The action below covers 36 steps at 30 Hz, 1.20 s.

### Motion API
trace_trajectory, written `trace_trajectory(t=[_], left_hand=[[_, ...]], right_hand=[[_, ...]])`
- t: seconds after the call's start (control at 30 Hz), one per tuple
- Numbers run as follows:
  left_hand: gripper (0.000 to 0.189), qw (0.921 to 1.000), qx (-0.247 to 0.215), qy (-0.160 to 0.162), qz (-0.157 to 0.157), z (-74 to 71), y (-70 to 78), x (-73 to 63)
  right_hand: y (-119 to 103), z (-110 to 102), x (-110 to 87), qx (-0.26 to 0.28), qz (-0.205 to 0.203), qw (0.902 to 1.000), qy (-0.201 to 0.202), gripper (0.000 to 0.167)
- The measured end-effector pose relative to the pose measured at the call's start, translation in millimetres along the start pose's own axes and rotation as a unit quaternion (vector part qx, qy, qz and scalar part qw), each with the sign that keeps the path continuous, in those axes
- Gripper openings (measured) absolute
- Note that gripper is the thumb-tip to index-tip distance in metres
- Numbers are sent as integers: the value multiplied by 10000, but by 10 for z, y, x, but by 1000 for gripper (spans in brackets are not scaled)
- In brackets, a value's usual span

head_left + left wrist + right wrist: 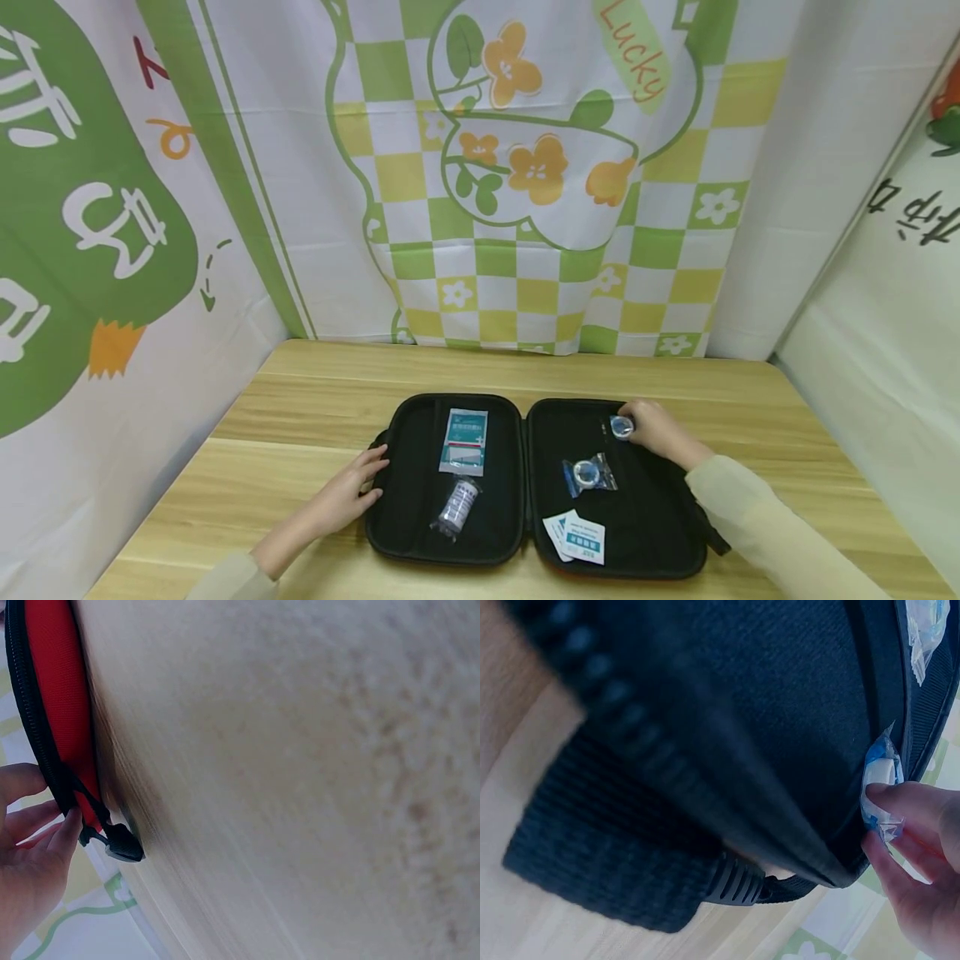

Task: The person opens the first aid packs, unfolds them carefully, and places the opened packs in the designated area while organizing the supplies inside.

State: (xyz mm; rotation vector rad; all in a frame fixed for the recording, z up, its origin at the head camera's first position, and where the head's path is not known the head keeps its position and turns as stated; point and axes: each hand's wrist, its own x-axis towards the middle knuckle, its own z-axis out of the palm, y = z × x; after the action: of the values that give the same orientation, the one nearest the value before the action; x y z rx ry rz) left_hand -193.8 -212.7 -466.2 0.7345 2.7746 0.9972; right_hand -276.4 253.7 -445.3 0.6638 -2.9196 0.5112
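A black zippered case [408, 500] lies unfolded on the table, its outer shell red in the left wrist view. My right hand [658, 429] pinches a small clear-wrapped roll of tape [883, 774] between thumb and fingers at the far corner of the right half. Nearer the middle of that half lies another wrapped tape roll [587, 474], with white-and-teal sachets [583, 537] below it. The left half holds a teal flat packet [463, 442] and a wrapped bandage roll [457, 507]. My left hand [347, 493] touches the case's left edge, fingers loosely extended.
The wooden table [300, 392] runs back to a patterned curtain [495, 283]. A black strap [622, 832] with a buckle hangs off the case's right side; a small buckle [124, 844] dangles at its left edge.
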Motion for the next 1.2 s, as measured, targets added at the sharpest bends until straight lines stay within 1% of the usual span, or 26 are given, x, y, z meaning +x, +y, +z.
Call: trace_trajectory(t=[0.2, 0.23, 0.27, 0.3, 0.33, 0.4, 0.47, 0.5, 0.53, 0.57, 0.6, 0.63, 0.7, 0.73, 0.77, 0.8, 0.83, 0.87, 0.9, 0.93, 0.97, 1.0, 1.03, 1.07, 1.13, 1.2], left_hand=[[42, 10000, 14, -18, 14, 1, -3, -13], [42, 10000, 12, -26, 6, 1, -4, -14], [42, 10000, 2, -31, -4, 1, -4, -14], [42, 10000, -2, -34, -20, 1, -5, -14], [42, 10000, -9, -36, -33, 1, -5, -14], [42, 10000, -12, -36, -54, 1, -5, -13], [42, 10000, 12, -24, -54, 2, -5, -13], [42, 10000, 34, -17, -47, 2, -5, -13], [42, 10000, 43, -14, -35, 2, -4, -14], [42, 10000, 60, -12, -23, 2, -4, -15], [42, 10000, 77, -12, -8, 2, -4, -15], [42, 10000, 90, -10, 9, 2, -4, -16], [42, 9999, 102, -13, 20, 2, -4, -15], [42, 9999, 104, -15, 23, 2, -3, -15], [41, 9999, 116, -11, 31, 2, -5, -14], [41, 9999, 119, 0, 46, 1, -7, -12], [41, 9999, 128, 8, 54, 2, -11, -11], [41, 9999, 137, 18, 71, 1, -13, -9], [41, 9999, 142, 27, 84, 1, -17, -9], [41, 9998, 150, 34, 95, 0, -21, -8], [41, 9998, 151, 35, 105, 0, -25, -8], [41, 9998, 150, 35, 106, 1, -29, -9], [41, 9998, 146, 23, 95, 1, -30, -9], [41, 9999, 139, 13, 91, 0, -29, -10], [41, 9999, 128, -3, 89, -2, -30, -9], [41, 9999, 117, -14, 113, -5, -30, -7]], right_hand=[[-1, 7, 15, 167, -5, 9999, -11, 23], [27, 31, 22, 235, -91, 9997, 61, 23], [57, 57, 32, 323, -71, 9994, 53, 24], [131, 116, 55, 409, -103, 9991, 82, 25], [284, 228, 95, 599, -332, 9974, 237, 25], [564, 449, 181, 723, -360, 9965, 231, 28], [972, 790, 305, 736, -524, 9951, 398, 32], [1148, 937, 357, 742, -534, 9951, 380, 34], [1291, 1073, 404, 674, -531, 9952, 475, 36], [1356, 1141, 426, 624, -437, 9959, 481, 36], [1397, 1193, 440, 630, -526, 9944, 670, 36], [1259, 1093, 406, 684, -474, 9943, 661, 35], [820, 756, 296, 781, -129, 9960, 422, 32], [738, 698, 270, 905, -246, 9934, 665, 30], [579, 569, 209, 1067, -236, 9925, 552, 29], [523, 527, 198, 1106, -22, 9931, 397, 31], [584, 577, 215, 1168, 97, 9926, 332, 31], [825, 778, 280, 1189, 139, 9918, 440, 32], [1113, 1015, 357, 1285, 173, 9901, 532, 33], [1429, 1265, 440, 1375, 113, 9886, 604, 34], [1626, 1423, 497, 1373, 292, 9889, 490, 37], [1881, 1622, 584, 1413, 390, 9878, 532, 37], [2017, 1734, 618, 1511, 417, 9858, 602, 36], [2061, 1764, 629, 1642, 498, 9839, 492, 37], [2003, 1710, 600, 2016, 422, 9779, 370, 36], [1667, 1432, 502, 2386, 752, 9682, 54, 36]])
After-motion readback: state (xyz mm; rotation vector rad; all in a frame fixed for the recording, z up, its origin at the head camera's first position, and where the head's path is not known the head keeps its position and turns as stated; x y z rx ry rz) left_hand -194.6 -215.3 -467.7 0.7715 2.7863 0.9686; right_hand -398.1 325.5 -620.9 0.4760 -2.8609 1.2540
